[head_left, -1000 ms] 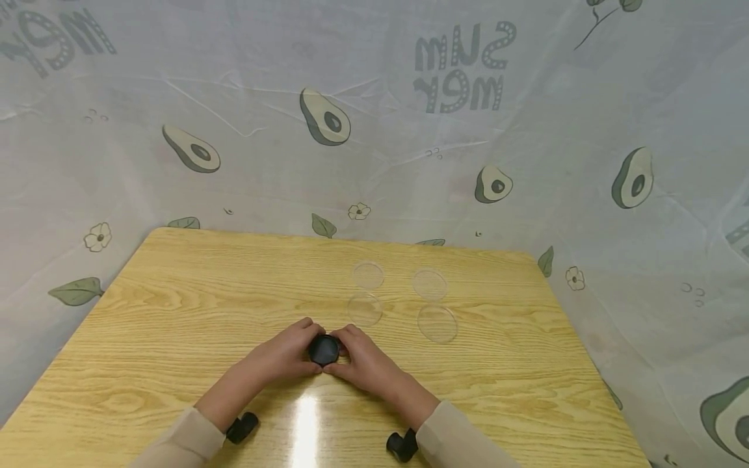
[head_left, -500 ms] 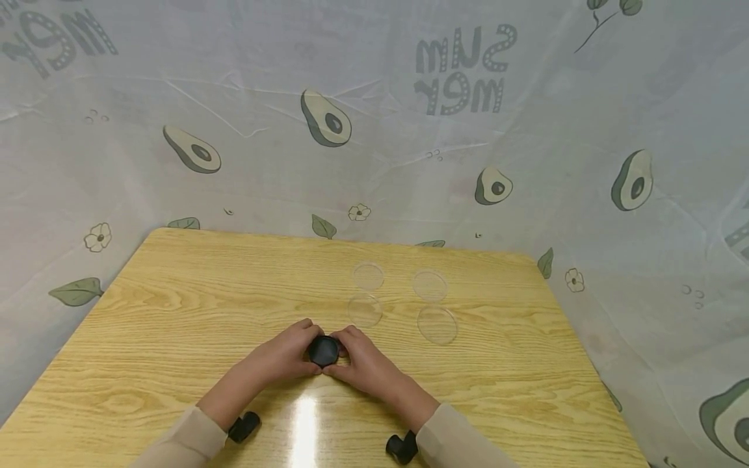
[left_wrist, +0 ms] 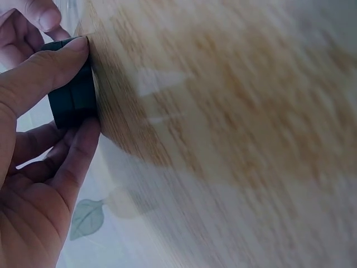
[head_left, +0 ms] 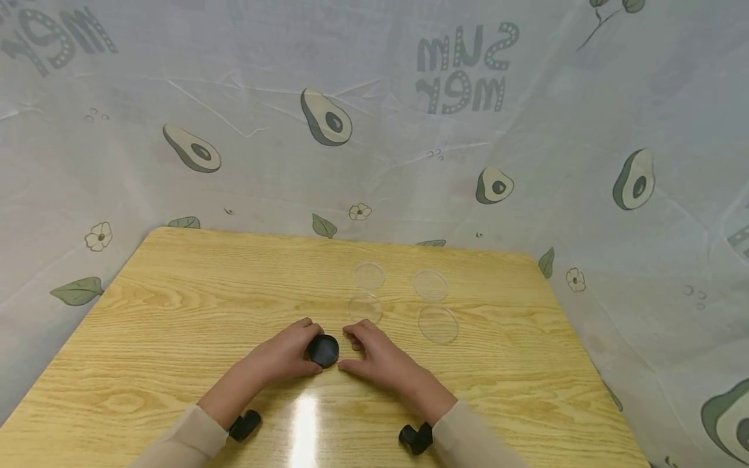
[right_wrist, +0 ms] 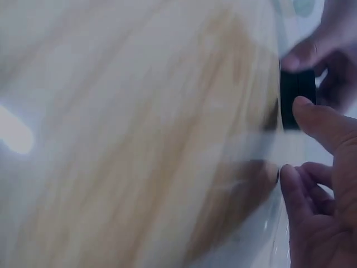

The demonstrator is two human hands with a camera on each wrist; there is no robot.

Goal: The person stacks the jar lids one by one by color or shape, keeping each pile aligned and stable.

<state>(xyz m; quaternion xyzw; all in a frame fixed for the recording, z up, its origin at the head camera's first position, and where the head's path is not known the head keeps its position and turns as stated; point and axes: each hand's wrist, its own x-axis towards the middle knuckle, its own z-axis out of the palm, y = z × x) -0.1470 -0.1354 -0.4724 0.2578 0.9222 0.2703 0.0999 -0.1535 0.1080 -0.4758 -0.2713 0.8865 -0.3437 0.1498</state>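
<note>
Grey dotted lettering, printed in mirror image, stands on the cloth backdrop (head_left: 398,175): the word "summer" (head_left: 462,68), split as "sum" over "mer", right of centre near the top. A second, tilted print (head_left: 58,39) at the upper left shows reversed "mer", the line above cut off by the edge

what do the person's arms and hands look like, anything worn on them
The left hand and right hand are bare, without gloves. The left sleeve and right sleeve are plain light beige, ending short of the wrists. A small black rounded device shows beside each cuff, left and right; no cables or markings can be made out.
</note>
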